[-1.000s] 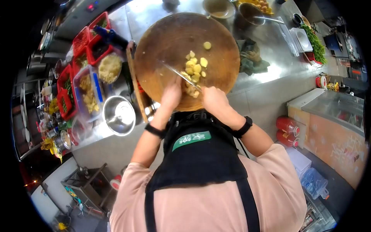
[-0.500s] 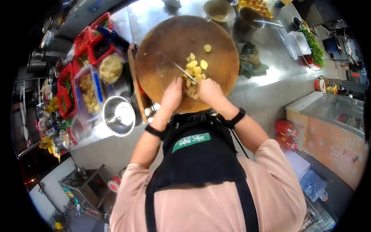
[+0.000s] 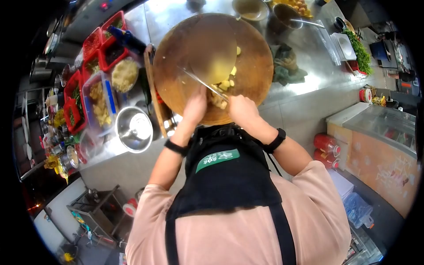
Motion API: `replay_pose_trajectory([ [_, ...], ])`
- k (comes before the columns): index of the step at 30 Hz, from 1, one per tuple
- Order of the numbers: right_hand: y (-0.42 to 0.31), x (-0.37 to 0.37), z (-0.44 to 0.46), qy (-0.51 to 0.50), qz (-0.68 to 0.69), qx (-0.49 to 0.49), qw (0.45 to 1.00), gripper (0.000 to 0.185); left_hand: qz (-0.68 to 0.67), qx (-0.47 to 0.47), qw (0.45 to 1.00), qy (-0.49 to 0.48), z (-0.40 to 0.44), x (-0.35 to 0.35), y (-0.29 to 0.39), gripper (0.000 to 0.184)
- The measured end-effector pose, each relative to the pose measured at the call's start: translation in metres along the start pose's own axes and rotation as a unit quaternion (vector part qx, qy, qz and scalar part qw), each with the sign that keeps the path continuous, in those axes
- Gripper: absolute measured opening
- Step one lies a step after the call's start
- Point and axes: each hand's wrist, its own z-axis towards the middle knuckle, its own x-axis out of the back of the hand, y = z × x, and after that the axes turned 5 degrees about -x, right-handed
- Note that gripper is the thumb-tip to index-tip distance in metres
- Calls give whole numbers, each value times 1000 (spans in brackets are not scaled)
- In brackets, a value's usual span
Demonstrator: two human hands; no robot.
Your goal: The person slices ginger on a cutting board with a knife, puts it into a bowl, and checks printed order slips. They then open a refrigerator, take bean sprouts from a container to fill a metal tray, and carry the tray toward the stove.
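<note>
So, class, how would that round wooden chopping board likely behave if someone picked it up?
The chopping board would probably feel stiff, being a broad wooden disc. It would likely be heavy, given its breadth, though its thickness is hard to judge. Tilted, it might shed the loose yellow pieces lying on top.

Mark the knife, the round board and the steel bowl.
knife [image 3: 198,80]: head view, on the thin visible line of the blade
round board [image 3: 256,79]: head view, bare wood near the rim
steel bowl [image 3: 125,120]: head view, inner wall
</note>
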Motion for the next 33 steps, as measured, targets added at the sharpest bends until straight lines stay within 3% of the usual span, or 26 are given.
replay_pose_trajectory([
  [7,-14,-23,50,59,16,-2,998,19,-1,-45,999,13,0,4,3,36],
  [11,1,-10,44,19,16,12,1000,19,-2,-42,999,19,2,7,8,33],
  [13,-2,-9,27,47,21,9,999,19,-16,29,999,-17,-3,7,11,34],
  [27,5,-5,-1,16,13,22,1000,21,-45,11,998,31,-3,-2,4,42],
  [33,-8,-22,29,17,-9,31,999,25,-47,59,997,-21,-9,1,8,40],
])
